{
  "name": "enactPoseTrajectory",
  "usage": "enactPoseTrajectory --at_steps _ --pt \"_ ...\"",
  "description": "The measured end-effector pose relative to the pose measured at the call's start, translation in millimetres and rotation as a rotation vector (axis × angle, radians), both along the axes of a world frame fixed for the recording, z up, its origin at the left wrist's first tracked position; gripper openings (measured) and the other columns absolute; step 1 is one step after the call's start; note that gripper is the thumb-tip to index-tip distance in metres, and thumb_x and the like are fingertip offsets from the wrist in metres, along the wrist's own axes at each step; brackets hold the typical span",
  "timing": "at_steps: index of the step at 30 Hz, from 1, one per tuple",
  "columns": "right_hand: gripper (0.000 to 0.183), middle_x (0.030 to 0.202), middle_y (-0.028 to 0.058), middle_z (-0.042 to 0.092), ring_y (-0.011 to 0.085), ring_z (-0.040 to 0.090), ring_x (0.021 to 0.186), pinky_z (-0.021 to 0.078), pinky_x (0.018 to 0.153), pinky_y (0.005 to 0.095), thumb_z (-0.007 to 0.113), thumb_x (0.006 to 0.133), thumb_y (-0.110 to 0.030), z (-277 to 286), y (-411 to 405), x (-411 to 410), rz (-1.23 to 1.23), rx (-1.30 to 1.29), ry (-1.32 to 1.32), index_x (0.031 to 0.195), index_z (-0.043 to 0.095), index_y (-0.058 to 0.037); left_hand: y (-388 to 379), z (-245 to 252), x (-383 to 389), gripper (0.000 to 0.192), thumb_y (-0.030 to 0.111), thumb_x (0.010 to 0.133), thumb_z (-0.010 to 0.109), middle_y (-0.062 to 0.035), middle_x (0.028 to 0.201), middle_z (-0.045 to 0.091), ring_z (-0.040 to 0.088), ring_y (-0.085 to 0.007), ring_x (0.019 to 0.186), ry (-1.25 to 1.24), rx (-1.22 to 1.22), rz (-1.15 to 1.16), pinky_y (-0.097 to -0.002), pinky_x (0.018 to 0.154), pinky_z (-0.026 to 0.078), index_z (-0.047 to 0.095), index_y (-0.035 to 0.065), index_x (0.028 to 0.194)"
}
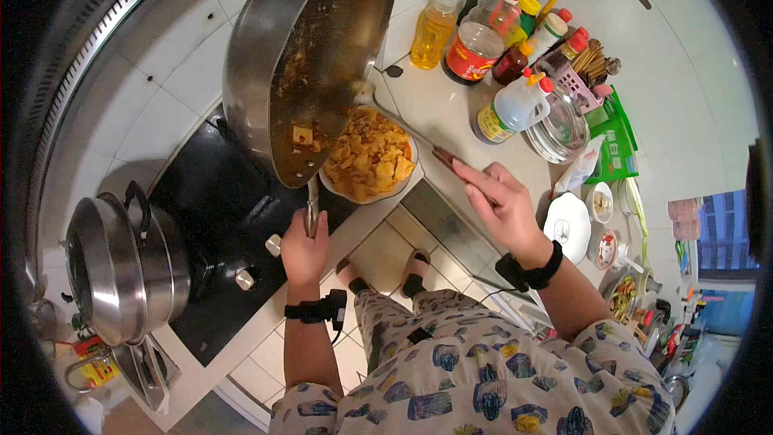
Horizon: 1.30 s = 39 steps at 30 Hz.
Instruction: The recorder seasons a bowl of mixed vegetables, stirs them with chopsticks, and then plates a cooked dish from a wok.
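Observation:
My left hand (pixel 305 248) grips the metal handle of a large wok (pixel 253 66), which is tipped steeply on its side above the counter corner. A few cubes of what looks like tofu (pixel 302 135) and some sauce cling inside its lower wall. Just under the wok's rim sits a white bowl (pixel 386 195) heaped with tofu pieces in orange-red sauce (pixel 371 157). In my right hand (pixel 504 211) is the brown handle of a cooking spatula (pixel 406 125). Its far end reaches the wok's rim above the bowl, and the tip is partly hard to make out.
A black gas stove (pixel 241 217) carries a stainless steamer pot (pixel 130 272) on the left. Sauce bottles (pixel 510 63) and a plastic jug (pixel 504 112) crowd the back right. Farther along stand glass bowls (pixel 561 127), a white plate (pixel 567 226) and small dishes (pixel 599 202).

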State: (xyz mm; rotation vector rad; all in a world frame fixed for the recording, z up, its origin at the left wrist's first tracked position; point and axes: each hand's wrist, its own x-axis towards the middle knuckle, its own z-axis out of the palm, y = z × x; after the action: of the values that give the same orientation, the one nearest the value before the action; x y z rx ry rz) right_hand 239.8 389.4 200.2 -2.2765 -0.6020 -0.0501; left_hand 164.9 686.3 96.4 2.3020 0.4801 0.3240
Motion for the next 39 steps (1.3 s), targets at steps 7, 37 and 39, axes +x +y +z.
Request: enactPoseTrajectory --at_steps 7,37,39 --pt "0.037 0.077 0.0075 0.046 0.018 0.047 0.063 0.0409 0.058 0.0281 0.064 0.085 -0.002 12 -19 -18 0.08 0.061 -0.03 0.121 0.063 -0.0083 3 1 2 0.025 0.026 0.088 0.064 -0.0188 0.072 0.062 0.061 -0.0389 0.066 0.007 0.033 -0.012 -0.0419 0.059 0.048 0.06 0.002 0.095" --pt "0.035 0.075 0.0082 0.045 0.0195 0.048 0.064 0.0418 0.06 0.0292 0.063 0.087 -0.006 19 4 6 0.002 0.09 -0.074 0.121 0.063 -0.0108 1 4 3 0.024 0.025 0.088 0.065 -0.0178 0.072 0.062 0.063 -0.0371 0.066 0.045 0.05 -0.04 -0.0413 0.057 0.049 0.06 0.0021 0.094" --pt "0.034 0.075 0.0081 0.044 0.0195 0.047 0.063 0.0416 0.059 0.0295 0.063 0.087 -0.007 18 2 4 0.014 0.055 -0.061 0.121 0.063 -0.0112 3 3 2 0.023 0.024 0.087 0.066 -0.0175 0.073 0.063 0.063 -0.0365 0.066 0.016 0.058 -0.047 -0.0407 0.057 0.05 0.061 0.0023 0.095"
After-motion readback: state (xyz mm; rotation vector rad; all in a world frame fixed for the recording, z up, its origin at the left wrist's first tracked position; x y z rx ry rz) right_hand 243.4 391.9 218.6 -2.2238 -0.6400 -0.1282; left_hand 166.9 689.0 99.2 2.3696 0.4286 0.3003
